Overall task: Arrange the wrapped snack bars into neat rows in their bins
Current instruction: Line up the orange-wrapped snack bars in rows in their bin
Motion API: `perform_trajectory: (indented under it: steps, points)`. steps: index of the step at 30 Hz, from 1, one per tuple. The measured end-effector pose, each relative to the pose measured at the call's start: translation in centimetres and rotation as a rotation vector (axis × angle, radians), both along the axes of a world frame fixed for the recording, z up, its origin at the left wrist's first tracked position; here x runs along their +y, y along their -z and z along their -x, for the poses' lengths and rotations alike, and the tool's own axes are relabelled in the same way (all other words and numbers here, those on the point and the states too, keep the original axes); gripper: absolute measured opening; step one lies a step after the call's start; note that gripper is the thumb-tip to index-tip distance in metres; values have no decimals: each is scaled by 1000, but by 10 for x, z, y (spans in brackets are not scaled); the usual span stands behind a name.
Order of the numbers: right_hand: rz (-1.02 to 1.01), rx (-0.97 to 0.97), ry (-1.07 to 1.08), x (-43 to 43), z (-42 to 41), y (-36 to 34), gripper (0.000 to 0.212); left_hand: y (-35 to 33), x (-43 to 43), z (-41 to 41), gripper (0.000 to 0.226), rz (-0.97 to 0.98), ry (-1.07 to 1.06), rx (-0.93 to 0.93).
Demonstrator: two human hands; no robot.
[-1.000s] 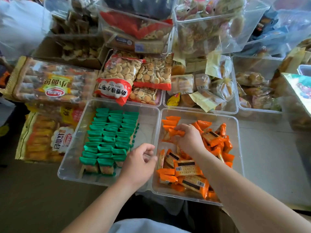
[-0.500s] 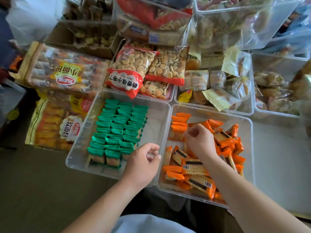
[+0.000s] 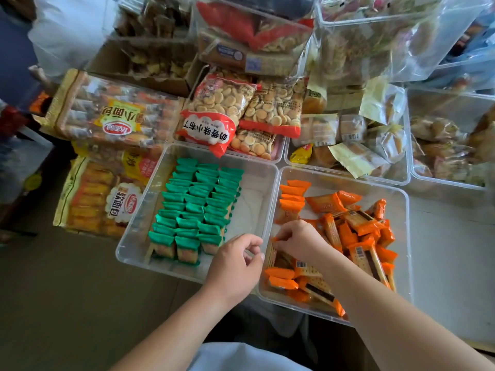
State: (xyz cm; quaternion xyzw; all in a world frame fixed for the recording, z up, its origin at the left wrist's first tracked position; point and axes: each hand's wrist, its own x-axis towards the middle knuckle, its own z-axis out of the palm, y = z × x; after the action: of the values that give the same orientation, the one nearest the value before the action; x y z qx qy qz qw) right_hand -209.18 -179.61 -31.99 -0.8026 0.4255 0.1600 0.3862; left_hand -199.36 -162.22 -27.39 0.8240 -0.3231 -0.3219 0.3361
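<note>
Right hand [image 3: 297, 242] pinches an orange-wrapped snack bar [image 3: 273, 239] against the clear plastic bin's [image 3: 399, 199] left wall. Left hand [image 3: 233, 266] curls beside it; whether it holds anything is unclear.

clear plastic bins [image 3: 399, 263], glossy foil wrappers [image 3: 325, 203]

Head camera looks down, seemingly close above bins [image 3: 254, 199].
</note>
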Motion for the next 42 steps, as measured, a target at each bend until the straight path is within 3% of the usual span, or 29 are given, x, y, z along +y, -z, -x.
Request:
perform_trajectory:
  steps: [6,10,15,18,20,23,26,28,30,32,36,39,42]
  points:
    - [-20,-282,259,-1,32,-56,21,-7,4,-2,17,99,26,-73]
    - [-86,-472,345,2,49,-95,27,-22,-14,7,31,176,158,-92]
    - [-441,-745,472,10,71,-111,22,-38,-31,23,30,150,159,-56]
    - [-534,-815,572,12,83,-111,17,-43,-32,26,37,154,152,-88]
    - [-542,-802,587,14,87,-115,17,-45,-32,27,41,163,165,-138]
    - [-456,-712,580,17,83,-121,37,-48,-34,30,42,182,189,-145]
    - [-321,-670,644,15,84,-119,34,-46,-37,32,44,171,207,-91]
    - [-367,-722,777,14,90,-116,38,-45,-39,32,50,166,164,61]
    - [-463,-769,854,12,97,-114,41,-47,-43,33,55,172,81,331]
    - [-473,-699,802,12,101,-112,34,-46,-50,29,59,184,37,418]
    - [-146,-435,507,4,108,-104,34,-54,-63,12,63,149,187,277]
    - [-90,-502,360,1,110,-111,43,-61,-75,22,55,117,333,274]
    - [19,-532,379,2,117,-109,35,-49,-81,41,47,116,328,231]
